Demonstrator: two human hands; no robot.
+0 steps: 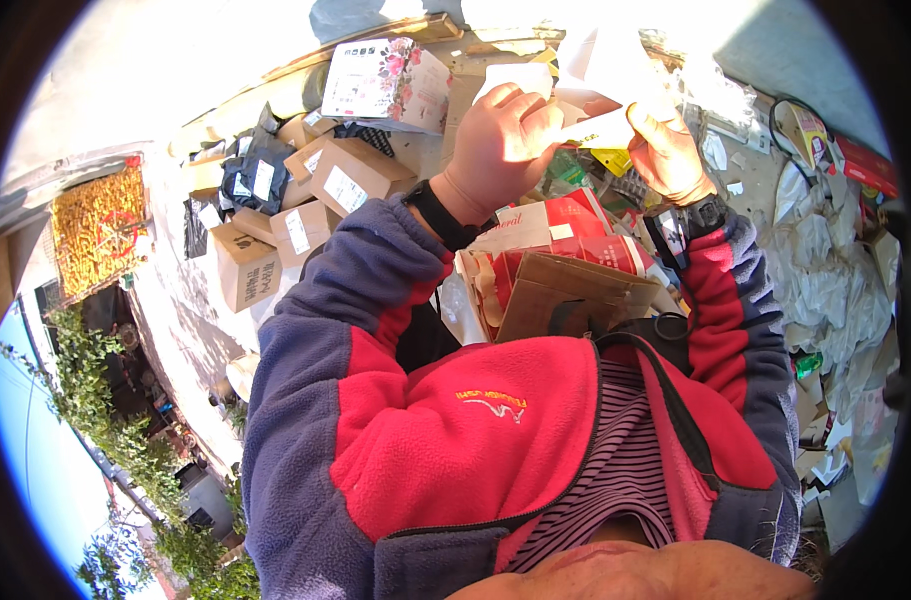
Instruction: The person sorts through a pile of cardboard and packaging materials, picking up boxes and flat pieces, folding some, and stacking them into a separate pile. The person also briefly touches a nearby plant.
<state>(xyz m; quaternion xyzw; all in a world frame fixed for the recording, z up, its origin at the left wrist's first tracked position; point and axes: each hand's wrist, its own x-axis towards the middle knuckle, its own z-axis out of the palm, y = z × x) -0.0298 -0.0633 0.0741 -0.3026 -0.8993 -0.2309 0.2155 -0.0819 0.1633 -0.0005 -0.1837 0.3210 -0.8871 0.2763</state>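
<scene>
Both hands are raised in front of me in bright sunlight. My left hand, with a black band at the wrist, has its fingers curled at the left end of a pale cardboard piece bearing writing. My right hand, wearing a dark watch, pinches the other end under its thumb. Glare hides the piece's full outline. Beyond the hands stand white, overexposed flaps. Below them, close to my body, lie red printed cartons and a brown cardboard piece.
To the left, several brown cardboard boxes lie beside a dark plastic bag. A floral white carton stands farther out. Crumpled clear plastic sheets heap up at right. A yellow packet lies under the hands.
</scene>
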